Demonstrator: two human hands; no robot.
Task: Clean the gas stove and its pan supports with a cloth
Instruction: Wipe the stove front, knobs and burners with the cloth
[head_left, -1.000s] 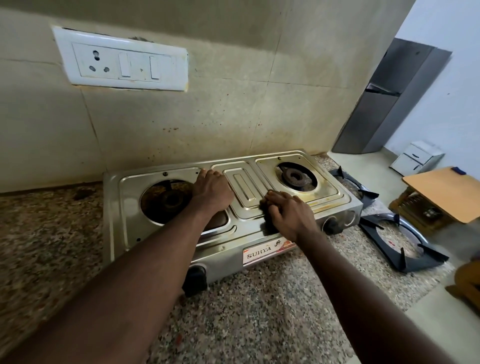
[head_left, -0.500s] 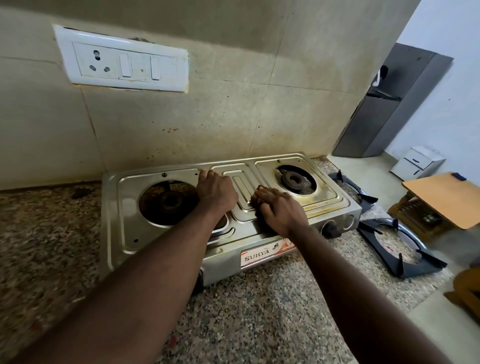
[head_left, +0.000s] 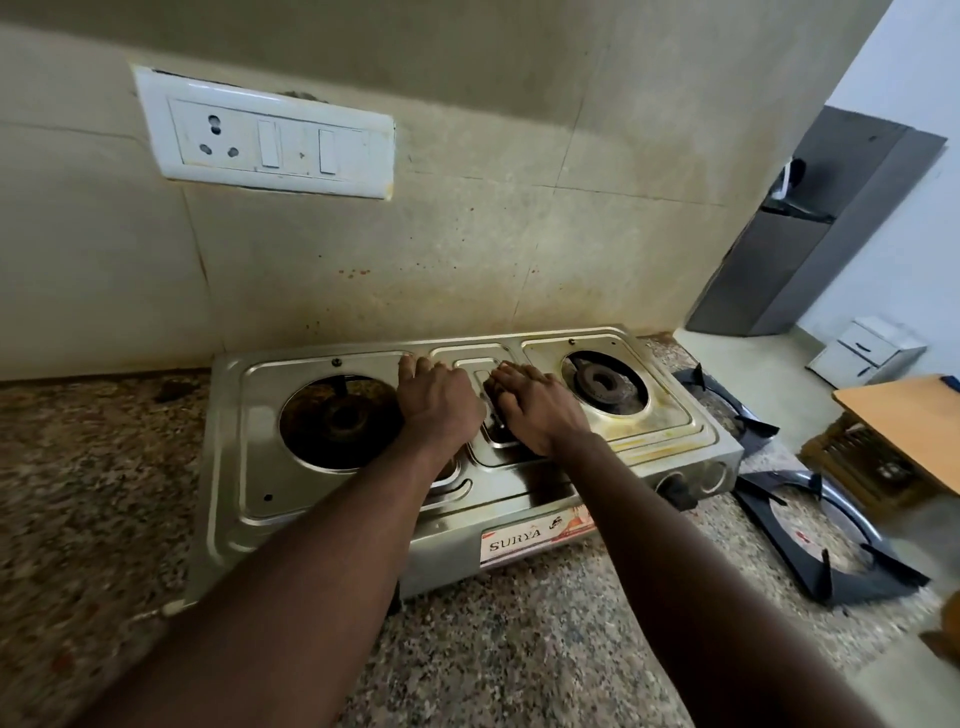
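Note:
A steel two-burner gas stove (head_left: 249, 483) stands on the speckled granite counter against the wall. My left hand (head_left: 436, 400) lies flat on the stove top between the left burner (head_left: 343, 421) and the centre panel, fingers spread, holding nothing. My right hand (head_left: 540, 405) presses on the ribbed centre panel with a small dark cloth (head_left: 493, 413) under its fingers, mostly hidden. The right burner (head_left: 602, 382) is bare. Two black pan supports lie off the stove on the counter to the right: the near pan support (head_left: 836, 566) and the far pan support (head_left: 737, 400).
The tiled wall behind the stove carries a white socket and switch plate (head_left: 270, 140). The counter (head_left: 519, 639) ends just right of the pan supports. Beyond that edge stand a wooden table (head_left: 914, 426), a grey fridge (head_left: 810, 234) and a small white drawer unit (head_left: 867, 351).
My right hand has slid with the cloth from the stove's front edge back along the centre panel. My left hand has stayed beside the left burner.

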